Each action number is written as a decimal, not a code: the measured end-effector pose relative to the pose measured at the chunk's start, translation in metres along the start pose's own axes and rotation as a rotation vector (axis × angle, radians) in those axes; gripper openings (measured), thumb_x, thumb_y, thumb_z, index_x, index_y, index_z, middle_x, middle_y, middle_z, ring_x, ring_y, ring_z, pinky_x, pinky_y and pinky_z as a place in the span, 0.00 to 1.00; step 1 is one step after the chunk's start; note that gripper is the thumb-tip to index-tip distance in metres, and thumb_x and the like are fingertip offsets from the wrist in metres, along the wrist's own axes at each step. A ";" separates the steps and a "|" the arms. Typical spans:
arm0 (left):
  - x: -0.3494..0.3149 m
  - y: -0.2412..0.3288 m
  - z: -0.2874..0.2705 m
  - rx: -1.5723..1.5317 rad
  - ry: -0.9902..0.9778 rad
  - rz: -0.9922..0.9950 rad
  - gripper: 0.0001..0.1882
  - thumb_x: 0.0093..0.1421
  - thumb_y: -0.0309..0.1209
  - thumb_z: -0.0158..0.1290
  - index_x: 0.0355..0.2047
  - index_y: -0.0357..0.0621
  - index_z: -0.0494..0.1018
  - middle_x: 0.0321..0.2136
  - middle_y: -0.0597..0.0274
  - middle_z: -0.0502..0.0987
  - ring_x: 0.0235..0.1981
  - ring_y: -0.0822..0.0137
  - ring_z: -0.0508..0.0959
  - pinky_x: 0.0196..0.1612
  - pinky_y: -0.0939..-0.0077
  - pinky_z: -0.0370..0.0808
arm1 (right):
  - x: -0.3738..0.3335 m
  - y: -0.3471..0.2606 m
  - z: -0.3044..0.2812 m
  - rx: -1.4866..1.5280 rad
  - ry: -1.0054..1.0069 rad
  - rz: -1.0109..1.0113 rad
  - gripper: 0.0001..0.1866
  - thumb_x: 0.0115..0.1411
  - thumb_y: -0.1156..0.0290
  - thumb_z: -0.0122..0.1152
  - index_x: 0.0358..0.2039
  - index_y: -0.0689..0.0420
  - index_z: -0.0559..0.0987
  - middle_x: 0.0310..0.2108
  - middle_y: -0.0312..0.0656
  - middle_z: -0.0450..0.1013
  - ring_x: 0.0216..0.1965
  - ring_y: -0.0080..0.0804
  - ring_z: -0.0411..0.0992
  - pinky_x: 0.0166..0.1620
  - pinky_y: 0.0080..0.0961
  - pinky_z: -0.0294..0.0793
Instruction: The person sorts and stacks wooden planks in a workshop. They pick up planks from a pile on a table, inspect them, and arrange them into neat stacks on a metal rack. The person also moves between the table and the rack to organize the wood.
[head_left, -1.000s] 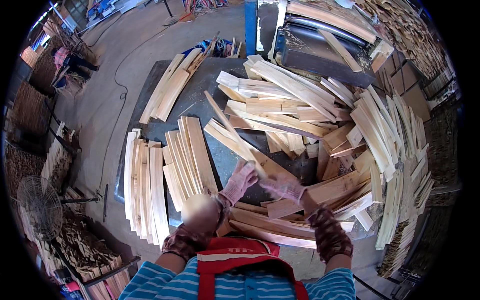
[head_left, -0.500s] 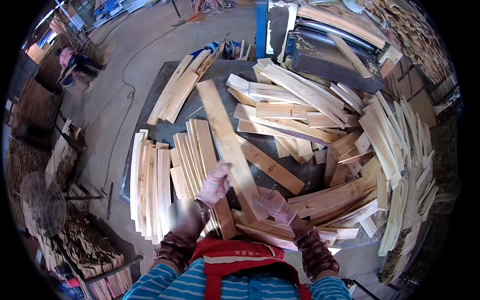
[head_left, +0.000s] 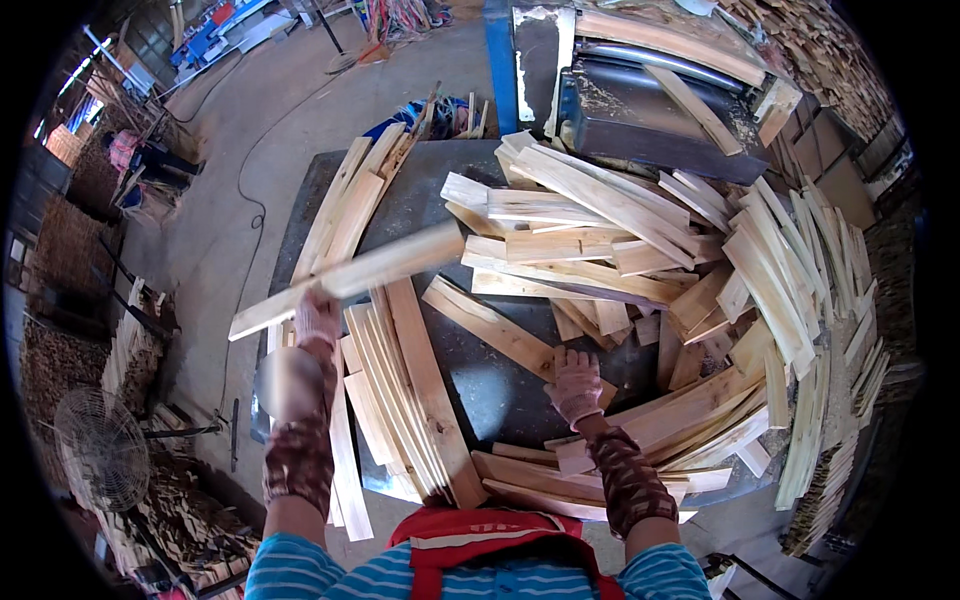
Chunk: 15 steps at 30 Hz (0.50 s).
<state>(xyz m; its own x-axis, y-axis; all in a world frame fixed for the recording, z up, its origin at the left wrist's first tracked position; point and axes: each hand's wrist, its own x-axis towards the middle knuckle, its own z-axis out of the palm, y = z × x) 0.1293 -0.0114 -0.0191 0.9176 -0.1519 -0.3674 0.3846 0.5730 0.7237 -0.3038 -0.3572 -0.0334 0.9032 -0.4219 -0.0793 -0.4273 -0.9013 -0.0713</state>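
At nine o'clock over the dark table [head_left: 505, 408], the left hand [head_left: 317, 318] is clamping a raised board [head_left: 395, 262], which is pointing toward two o'clock. Toward four o'clock, the right hand [head_left: 577, 388] is resting on a flat board [head_left: 490, 328]; whether it is gripping, I cannot tell.

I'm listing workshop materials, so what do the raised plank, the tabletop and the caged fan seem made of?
Plank in the left hand: bare wood, judging by its pale, unpainted look; motion blur hides finer grain. Tabletop: probably worn metal, given its dark, scuffed surface and soft sheen, though coated board is possible. Caged fan: guard likely metal wire, from its thin curved bars; finish unclear.
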 end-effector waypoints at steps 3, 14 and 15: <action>0.018 -0.008 0.115 -0.153 -0.056 -0.008 0.09 0.68 0.33 0.51 0.41 0.41 0.74 0.32 0.65 0.78 0.32 0.67 0.78 0.45 0.70 0.79 | 0.005 0.006 0.010 0.039 -0.196 0.179 0.40 0.47 0.52 0.70 0.57 0.57 0.67 0.46 0.47 0.71 0.49 0.46 0.71 0.55 0.42 0.69; -0.078 -0.148 0.145 0.593 -0.338 -0.304 0.20 0.61 0.40 0.62 0.50 0.49 0.72 0.37 0.63 0.80 0.34 0.68 0.80 0.36 0.72 0.78 | 0.023 -0.084 -0.033 0.518 -0.498 -0.121 0.23 0.55 0.49 0.63 0.42 0.54 0.82 0.38 0.50 0.79 0.41 0.53 0.79 0.43 0.43 0.80; -0.089 -0.161 0.145 0.626 -0.379 -0.338 0.21 0.61 0.40 0.63 0.52 0.50 0.72 0.38 0.65 0.80 0.35 0.69 0.79 0.36 0.72 0.77 | 0.009 -0.105 -0.021 0.489 -0.430 -0.102 0.25 0.55 0.47 0.62 0.41 0.56 0.81 0.34 0.50 0.79 0.39 0.54 0.79 0.43 0.45 0.79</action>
<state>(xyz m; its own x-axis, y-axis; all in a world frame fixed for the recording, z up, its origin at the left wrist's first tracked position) -0.0002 -0.2067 -0.0184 0.6701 -0.5634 -0.4833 0.5297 -0.0931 0.8431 -0.2502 -0.2683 -0.0055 0.8861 -0.1687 -0.4317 -0.4021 -0.7432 -0.5349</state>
